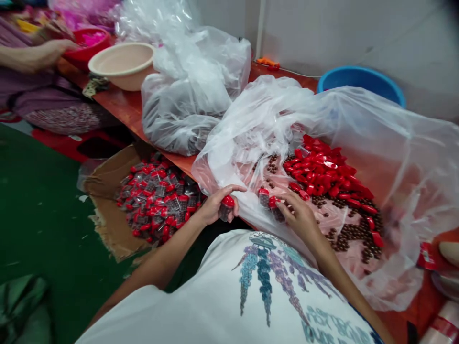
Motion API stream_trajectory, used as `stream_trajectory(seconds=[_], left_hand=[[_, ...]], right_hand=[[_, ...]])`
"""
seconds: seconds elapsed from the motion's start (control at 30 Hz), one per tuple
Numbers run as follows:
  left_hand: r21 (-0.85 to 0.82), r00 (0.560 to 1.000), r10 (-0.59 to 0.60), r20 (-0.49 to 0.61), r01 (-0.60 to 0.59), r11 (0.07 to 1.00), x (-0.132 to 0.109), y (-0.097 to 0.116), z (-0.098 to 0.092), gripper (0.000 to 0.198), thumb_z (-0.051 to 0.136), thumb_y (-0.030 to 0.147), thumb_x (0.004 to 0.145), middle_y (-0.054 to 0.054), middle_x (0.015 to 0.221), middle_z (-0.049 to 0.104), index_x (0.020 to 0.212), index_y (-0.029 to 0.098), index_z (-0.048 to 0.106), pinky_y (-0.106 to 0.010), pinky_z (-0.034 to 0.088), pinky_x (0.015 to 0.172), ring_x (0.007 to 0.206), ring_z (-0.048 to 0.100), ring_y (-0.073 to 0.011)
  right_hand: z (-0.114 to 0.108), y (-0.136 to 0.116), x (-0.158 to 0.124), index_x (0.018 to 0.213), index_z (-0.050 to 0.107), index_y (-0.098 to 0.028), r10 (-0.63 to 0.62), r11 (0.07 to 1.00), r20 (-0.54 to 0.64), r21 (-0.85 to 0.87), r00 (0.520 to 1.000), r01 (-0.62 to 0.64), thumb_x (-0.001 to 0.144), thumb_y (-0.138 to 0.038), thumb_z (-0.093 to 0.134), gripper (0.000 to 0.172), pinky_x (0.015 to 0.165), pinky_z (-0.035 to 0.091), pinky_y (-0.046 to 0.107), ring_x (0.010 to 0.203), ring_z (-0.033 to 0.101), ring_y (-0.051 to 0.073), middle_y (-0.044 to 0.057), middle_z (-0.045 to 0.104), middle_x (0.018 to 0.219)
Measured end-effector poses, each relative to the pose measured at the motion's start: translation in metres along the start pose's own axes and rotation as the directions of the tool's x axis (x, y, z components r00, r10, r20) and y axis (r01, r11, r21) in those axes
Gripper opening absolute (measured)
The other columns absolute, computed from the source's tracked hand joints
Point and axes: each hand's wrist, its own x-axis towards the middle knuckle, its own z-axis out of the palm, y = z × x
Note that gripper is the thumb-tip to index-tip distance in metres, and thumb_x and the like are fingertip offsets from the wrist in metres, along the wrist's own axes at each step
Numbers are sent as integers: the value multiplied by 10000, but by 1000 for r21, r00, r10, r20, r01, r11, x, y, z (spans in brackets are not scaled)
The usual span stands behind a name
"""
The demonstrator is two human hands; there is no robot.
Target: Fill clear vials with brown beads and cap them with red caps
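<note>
My left hand is closed around a small clear container with a red cap, its index finger stretched out to the right. In my right hand a similar red-capped container is gripped by the fingertips. Another red-capped container is just left of it, at the front edge of the plastic sheet; whether my fingers touch it I cannot tell. Right of my hands, a heap of shiny red plastic pieces lies on the sheet among loose brown beads.
A cardboard box full of red-capped containers stands below the table edge at left. Clear plastic bags, a cream basin, a red basin and a blue basin stand behind. At far left, another person's hand reaches the red basin.
</note>
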Motion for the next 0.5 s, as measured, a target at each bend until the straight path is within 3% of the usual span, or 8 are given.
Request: stream_trajectory(seconds=[0.13, 0.37, 0.5], left_hand=[[90, 968, 251, -9, -249, 964, 4, -7, 10, 411, 361, 369, 902, -16, 591, 613, 1192, 114, 504, -218, 417, 427, 435, 542, -130], [265, 946, 298, 128, -322, 909, 8, -9, 19, 423, 358, 327, 918, -8, 727, 575, 1285, 136, 448, -253, 438, 595, 569, 537, -114], [438, 908, 399, 128, -413, 798, 9, -13, 27, 416, 378, 327, 914, 2, 781, 489, 1297, 184, 454, -249, 402, 648, 646, 471, -108]], right_hand=[[1, -29, 4, 932, 671, -229, -44, 990, 105, 135, 993, 30, 884, -298, 549, 148, 773, 462, 306, 867, 599, 185, 47, 643, 912], [17, -58, 7, 929, 692, -229, -61, 950, 141, 312, 988, 14, 845, -302, 621, 132, 744, 464, 300, 810, 600, 169, 40, 647, 871], [27, -60, 6, 949, 706, -234, -45, 921, 139, 389, 989, -13, 817, -327, 657, 169, 693, 459, 279, 759, 597, 154, 29, 648, 834]])
